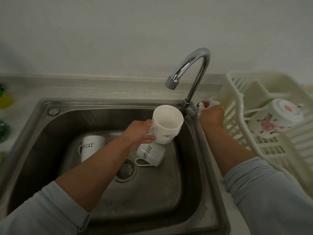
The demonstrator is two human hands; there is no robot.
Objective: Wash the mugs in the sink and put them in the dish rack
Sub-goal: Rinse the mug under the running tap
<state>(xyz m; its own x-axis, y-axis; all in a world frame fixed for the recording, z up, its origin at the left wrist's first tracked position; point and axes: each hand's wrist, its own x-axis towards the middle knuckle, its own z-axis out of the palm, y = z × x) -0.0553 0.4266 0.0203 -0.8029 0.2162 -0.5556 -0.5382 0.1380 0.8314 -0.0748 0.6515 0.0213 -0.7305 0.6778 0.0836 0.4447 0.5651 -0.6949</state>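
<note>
Gripping soapy mug (167, 124) in left hand (142, 133), clutching foamy wad (210, 103) in right hand (211, 115) by tap (191, 65) — rinse likely next, needs water on.

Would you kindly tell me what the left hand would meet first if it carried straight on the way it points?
Probably the tap: the left hand points toward the far right corner of the sink, and the mug it holds would reach the tap's base first, though depth is unclear.
</note>
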